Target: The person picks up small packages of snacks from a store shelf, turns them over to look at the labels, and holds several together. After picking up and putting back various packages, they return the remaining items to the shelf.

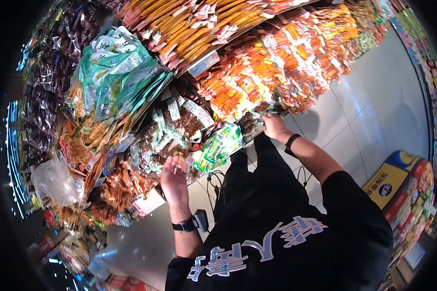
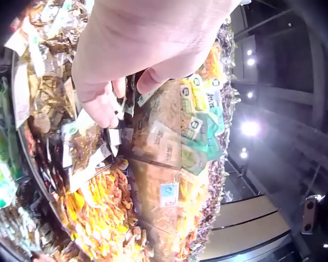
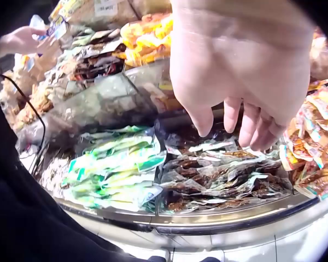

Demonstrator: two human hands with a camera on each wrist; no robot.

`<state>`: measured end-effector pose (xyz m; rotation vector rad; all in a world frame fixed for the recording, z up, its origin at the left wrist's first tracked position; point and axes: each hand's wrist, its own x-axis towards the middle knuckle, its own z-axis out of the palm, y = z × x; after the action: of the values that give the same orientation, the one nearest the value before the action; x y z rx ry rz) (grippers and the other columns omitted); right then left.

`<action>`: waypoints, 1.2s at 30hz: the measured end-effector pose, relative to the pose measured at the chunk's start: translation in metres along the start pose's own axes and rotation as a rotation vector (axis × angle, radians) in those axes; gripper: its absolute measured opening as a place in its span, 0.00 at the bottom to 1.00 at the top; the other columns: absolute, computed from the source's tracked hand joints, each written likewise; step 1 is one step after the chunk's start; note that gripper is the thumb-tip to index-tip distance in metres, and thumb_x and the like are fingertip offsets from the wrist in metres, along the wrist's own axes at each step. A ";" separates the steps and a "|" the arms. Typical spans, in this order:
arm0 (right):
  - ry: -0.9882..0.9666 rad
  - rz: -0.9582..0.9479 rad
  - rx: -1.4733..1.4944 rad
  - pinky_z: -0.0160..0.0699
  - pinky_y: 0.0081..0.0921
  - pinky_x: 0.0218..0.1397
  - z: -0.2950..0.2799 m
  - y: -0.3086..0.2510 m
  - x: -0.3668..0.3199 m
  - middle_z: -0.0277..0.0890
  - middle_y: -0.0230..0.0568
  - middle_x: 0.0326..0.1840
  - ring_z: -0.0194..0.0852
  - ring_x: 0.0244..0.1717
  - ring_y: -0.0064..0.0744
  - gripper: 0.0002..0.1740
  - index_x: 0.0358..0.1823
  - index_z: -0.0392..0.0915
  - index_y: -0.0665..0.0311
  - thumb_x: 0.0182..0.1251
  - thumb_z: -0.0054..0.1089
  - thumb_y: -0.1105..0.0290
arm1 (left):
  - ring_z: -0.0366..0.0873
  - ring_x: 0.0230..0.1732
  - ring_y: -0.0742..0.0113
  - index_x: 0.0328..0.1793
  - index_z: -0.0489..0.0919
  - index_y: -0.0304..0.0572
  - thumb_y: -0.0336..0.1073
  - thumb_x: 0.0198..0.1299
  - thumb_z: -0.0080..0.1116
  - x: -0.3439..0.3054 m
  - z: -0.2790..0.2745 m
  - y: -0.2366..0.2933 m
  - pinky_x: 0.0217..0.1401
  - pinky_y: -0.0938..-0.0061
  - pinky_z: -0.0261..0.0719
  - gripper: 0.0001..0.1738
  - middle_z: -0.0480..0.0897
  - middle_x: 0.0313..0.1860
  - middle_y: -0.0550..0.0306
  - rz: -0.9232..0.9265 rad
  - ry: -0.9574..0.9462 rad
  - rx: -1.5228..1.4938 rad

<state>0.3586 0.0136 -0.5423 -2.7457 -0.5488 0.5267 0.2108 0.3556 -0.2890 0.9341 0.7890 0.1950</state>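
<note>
My left hand is over the packets of brown snacks on the sloping display. In the left wrist view, the left hand's fingers point down among clear packets, right by a small brown-filled packet, with the thumb held apart. The right hand hangs over a bin of clear packets of dark brown snacks, its fingers loosely bent and nothing visible between them. Beside that bin lie green-and-white packets, which the head view shows between the two hands.
Orange packets fill the bins beyond the right hand. Teal packets are piled at the left, above a clear plastic bag. A metal-edged rim runs along the display front. Another stand with a yellow sign is at the right.
</note>
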 end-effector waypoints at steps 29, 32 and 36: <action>-0.378 0.013 0.400 0.76 0.43 0.52 0.090 -0.011 0.113 0.81 0.48 0.50 0.79 0.49 0.50 0.21 0.51 0.78 0.63 0.65 0.52 0.55 | 0.77 0.54 0.56 0.58 0.71 0.37 0.39 0.70 0.47 -0.115 0.037 -0.109 0.62 0.63 0.74 0.17 0.78 0.53 0.50 -0.099 0.516 -0.093; -0.340 -0.017 0.478 0.76 0.42 0.53 0.068 -0.014 0.108 0.81 0.48 0.51 0.78 0.50 0.50 0.22 0.52 0.78 0.63 0.66 0.51 0.55 | 0.77 0.54 0.56 0.58 0.71 0.36 0.39 0.70 0.47 -0.118 0.035 -0.108 0.62 0.63 0.74 0.17 0.78 0.53 0.50 -0.094 0.499 -0.104; -0.267 -0.087 0.541 0.75 0.40 0.53 0.038 -0.019 0.099 0.80 0.48 0.52 0.78 0.51 0.50 0.22 0.53 0.77 0.64 0.68 0.51 0.55 | 0.77 0.54 0.56 0.58 0.71 0.36 0.38 0.70 0.47 -0.120 0.033 -0.109 0.61 0.64 0.74 0.17 0.78 0.53 0.49 -0.080 0.460 -0.106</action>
<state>0.4225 0.0798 -0.5984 -2.1451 -0.4944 0.8808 0.1292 0.2121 -0.2994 0.7626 1.2259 0.3862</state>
